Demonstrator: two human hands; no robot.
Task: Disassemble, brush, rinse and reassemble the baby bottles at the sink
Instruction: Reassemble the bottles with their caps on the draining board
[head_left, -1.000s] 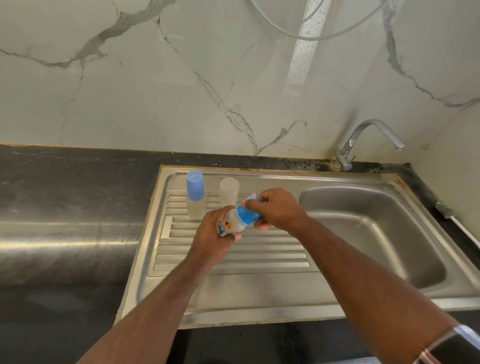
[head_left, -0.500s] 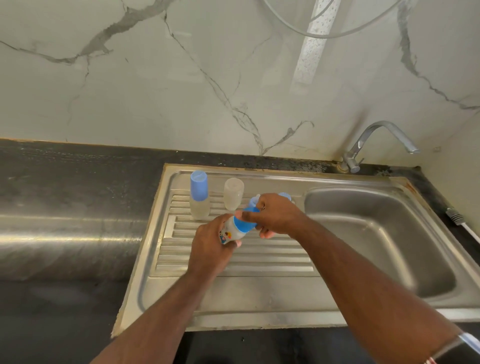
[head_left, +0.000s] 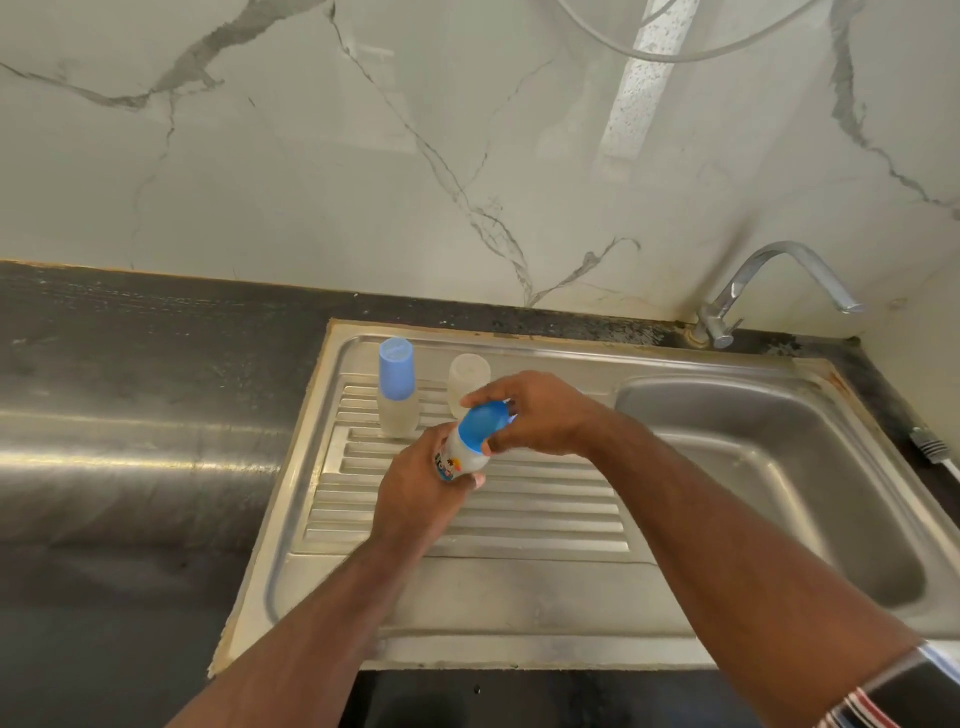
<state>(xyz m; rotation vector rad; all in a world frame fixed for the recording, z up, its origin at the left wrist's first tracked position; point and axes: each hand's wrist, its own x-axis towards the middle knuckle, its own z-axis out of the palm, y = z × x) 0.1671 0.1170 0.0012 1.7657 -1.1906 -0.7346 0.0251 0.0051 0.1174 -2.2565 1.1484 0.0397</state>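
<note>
My left hand grips the body of a small white baby bottle with a cartoon print, held tilted above the ribbed drainboard. My right hand curls its fingers and thumb round the bottle's blue cap. Behind them a second bottle with a blue cap stands upright on the drainboard. A clear plastic piece stands beside it, partly hidden by my right hand.
The steel sink basin lies to the right, with the tap at its back corner. Dark countertop stretches to the left. A white brush handle lies on the counter at the far right edge.
My hands and the bottle have stayed over the drainboard. My right hand's grip has shifted round the blue cap, which now shows more fully. The camera has moved slightly.
</note>
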